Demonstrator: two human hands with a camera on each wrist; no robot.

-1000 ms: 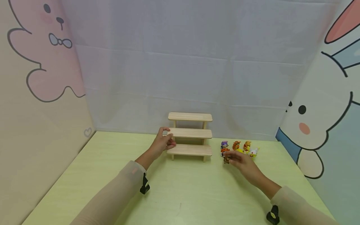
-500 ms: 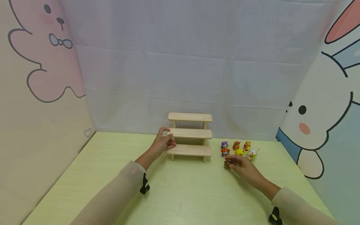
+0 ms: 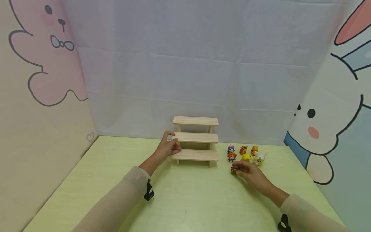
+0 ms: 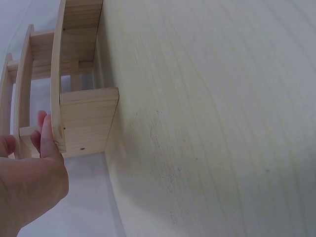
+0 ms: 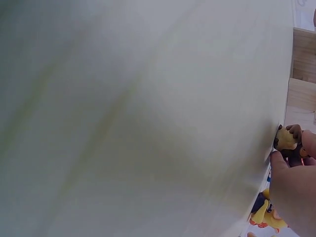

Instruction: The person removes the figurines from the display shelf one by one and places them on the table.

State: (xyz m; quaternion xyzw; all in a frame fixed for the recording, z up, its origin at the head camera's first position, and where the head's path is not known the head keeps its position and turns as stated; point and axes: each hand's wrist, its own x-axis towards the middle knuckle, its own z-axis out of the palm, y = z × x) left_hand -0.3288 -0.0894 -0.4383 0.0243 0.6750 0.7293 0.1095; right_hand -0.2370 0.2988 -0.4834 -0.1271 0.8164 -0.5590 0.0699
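Observation:
A pale wooden three-tier display stand (image 3: 195,138) stands at the back of the table. My left hand (image 3: 165,150) holds its left end, the fingers bent around the edges of the middle and lowest shelves. In the left wrist view, the fingertips (image 4: 48,140) lie against the end of a shelf (image 4: 57,94). To the right, my right hand (image 3: 255,176) pinches a small brown figurine (image 3: 233,170) low over the table. The right wrist view shows this figurine (image 5: 285,139) with thumb and fingers around it; part of it is hidden by the hand.
Behind the right hand stand several small toy figurines: purple-capped (image 3: 231,149), orange-and-dark (image 3: 231,157), orange (image 3: 243,150), yellow (image 3: 246,157) and white (image 3: 260,158). A white cloth (image 3: 191,64) hangs behind. Cartoon-printed panels (image 3: 327,129) flank the pale table (image 3: 185,199).
My right hand has moved slightly toward me with the brown figurine, away from the orange-and-dark one, which now shows fully. My left hand and the stand keep their places.

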